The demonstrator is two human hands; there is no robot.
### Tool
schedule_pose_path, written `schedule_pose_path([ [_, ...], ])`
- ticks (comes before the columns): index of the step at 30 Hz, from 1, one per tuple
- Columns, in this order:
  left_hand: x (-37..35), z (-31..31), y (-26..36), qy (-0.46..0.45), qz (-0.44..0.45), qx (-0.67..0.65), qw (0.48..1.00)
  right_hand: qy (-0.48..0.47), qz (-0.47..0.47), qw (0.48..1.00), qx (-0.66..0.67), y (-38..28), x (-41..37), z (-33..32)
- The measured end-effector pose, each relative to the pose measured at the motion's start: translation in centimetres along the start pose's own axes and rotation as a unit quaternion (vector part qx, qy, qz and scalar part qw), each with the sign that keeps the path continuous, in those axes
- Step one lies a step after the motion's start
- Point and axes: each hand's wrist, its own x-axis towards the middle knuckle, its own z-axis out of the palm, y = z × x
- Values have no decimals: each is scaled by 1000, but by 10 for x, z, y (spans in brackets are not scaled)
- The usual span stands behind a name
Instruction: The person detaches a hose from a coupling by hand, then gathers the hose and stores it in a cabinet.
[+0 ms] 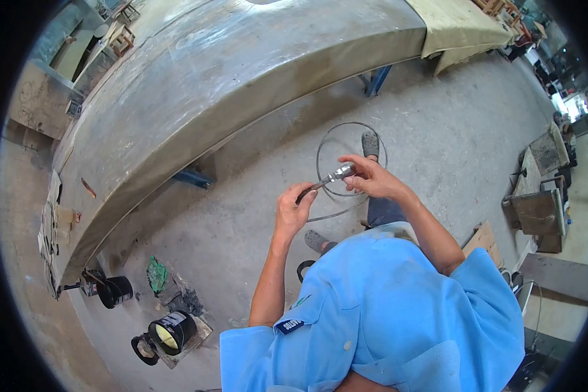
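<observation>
My left hand [290, 210] is closed around the dark, slim shaft of a small hand tool [335, 175], which has a silver metal head. The tool slants up to the right across the space between my hands. At its silver end my right hand [371, 178] curls loosely, index finger above and thumb below. A thin dark hose [337, 215] runs near my left hand and loops over the floor beneath. Whether it joins the tool is hidden.
A long, curved grey workpiece [242, 98] on blue supports [194, 178] spans the front and left. Black buckets [176, 330] and a green plastic bag [156, 276] are at lower left. A beige cloth [460, 26] drapes the far end. Worn boxes [539, 210] stand right.
</observation>
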Motion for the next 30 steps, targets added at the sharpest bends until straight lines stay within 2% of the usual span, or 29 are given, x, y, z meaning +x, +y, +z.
schedule_pose_path([
  [2,-1,10,-20,20,-21,-10,1000,59,-14,993,-101,15,-5,-16],
  [7,1,49,-65,-40,-84,20,995,153,66,984,-64,53,-45,-81],
  [9,3,75,-78,-76,-110,27,991,196,151,968,-36,87,-72,-109],
  [11,10,102,-87,-120,-81,66,987,234,157,958,-61,142,-100,-134],
  [13,19,137,-83,-147,-65,75,984,257,240,933,-78,197,-134,-155],
  [15,33,174,-77,-194,-42,94,976,304,312,900,-9,250,-172,-166],
  [16,40,197,-74,-225,-29,100,969,306,317,896,-59,309,-201,-170],
  [18,52,244,-82,-290,3,109,951,348,395,849,-49,358,-251,-173],
  [20,68,289,-76,-358,-1,135,924,389,482,784,42,383,-298,-172],
  [22,89,333,-61,-408,41,118,904,430,505,729,170,406,-340,-169],
  [24,113,380,-36,-457,57,122,879,471,529,679,193,403,-365,-172],
  [25,127,404,-24,-494,46,131,859,488,520,670,204,398,-369,-176],
  [30,181,507,38,-563,122,79,813,638,401,555,353,379,-369,-186],
])
